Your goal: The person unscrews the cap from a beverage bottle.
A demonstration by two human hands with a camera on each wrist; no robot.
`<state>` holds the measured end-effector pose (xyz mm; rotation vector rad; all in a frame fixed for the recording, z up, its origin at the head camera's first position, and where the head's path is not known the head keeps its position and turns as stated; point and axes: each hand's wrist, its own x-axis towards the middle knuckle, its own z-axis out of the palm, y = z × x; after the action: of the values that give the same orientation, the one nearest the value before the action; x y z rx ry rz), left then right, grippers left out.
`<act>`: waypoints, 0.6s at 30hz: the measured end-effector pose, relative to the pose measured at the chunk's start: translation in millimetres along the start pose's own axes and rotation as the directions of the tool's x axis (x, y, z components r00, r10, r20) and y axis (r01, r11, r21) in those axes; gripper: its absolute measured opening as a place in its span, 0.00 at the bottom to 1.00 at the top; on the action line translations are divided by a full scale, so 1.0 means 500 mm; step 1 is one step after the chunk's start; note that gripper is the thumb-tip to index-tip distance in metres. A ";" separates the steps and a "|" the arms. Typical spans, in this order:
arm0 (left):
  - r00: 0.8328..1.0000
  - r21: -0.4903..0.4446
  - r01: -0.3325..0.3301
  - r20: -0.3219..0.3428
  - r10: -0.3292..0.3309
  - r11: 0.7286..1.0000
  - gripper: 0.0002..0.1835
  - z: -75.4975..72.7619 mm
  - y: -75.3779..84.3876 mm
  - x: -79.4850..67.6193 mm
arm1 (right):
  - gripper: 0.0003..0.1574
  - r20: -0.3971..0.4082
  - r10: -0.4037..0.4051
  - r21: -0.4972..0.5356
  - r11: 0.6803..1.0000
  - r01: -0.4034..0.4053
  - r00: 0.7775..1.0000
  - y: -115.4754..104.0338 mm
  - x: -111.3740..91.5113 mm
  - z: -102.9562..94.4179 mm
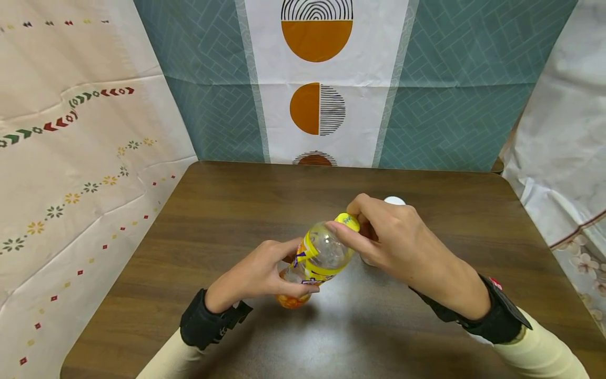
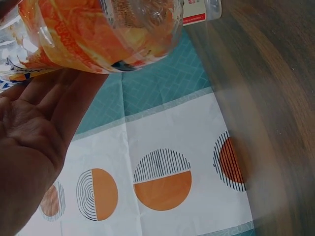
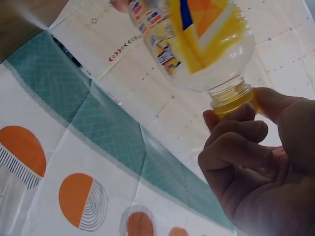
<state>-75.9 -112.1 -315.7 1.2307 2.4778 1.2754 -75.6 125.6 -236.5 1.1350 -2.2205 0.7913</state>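
Patterned teal cloth [image 1: 213, 89], apparently hanging, backs a brown wood-grain table [image 1: 236, 205].

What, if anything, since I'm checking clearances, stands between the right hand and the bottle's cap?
Nothing visible: the right hand pinches the cap. The white-topped container shows behind the hand, not between them.

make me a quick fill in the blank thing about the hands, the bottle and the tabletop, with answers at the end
1. The screw cap on the plastic bottle is coloured ____.
2. The hand with its fingers at the screw cap is the person's ____ hand.
3. The left hand grips the bottle further from the screw cap, around its ____.
4. The wood-grain tabletop is coloured ____.

Missing words: yellow; right; body; brown
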 end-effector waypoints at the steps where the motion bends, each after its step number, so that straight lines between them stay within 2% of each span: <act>1: 1.000 -0.005 0.003 0.005 -0.003 1.000 0.23 0.003 -0.007 -0.001 | 0.32 0.003 -0.009 0.003 1.000 0.009 1.000 0.002 0.000 0.000; 7: 0.999 -0.058 0.020 0.040 -0.017 0.998 0.23 0.014 -0.035 -0.006 | 0.29 0.030 -0.072 0.048 0.996 0.070 0.997 0.012 0.000 -0.002; 14: 0.998 -0.088 -0.046 0.035 0.049 0.995 0.25 0.017 -0.033 -0.005 | 0.27 0.050 -0.131 0.086 0.988 0.127 0.990 0.018 0.000 -0.009; 18: 0.997 -0.084 -0.071 0.032 0.074 0.994 0.26 0.018 -0.029 -0.006 | 0.25 0.014 -0.208 0.098 0.974 0.206 0.978 0.020 0.003 -0.013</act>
<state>-79.4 -113.1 -332.7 1.3219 2.3513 1.3464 -83.6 134.0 -233.7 1.4036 -2.0594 0.8064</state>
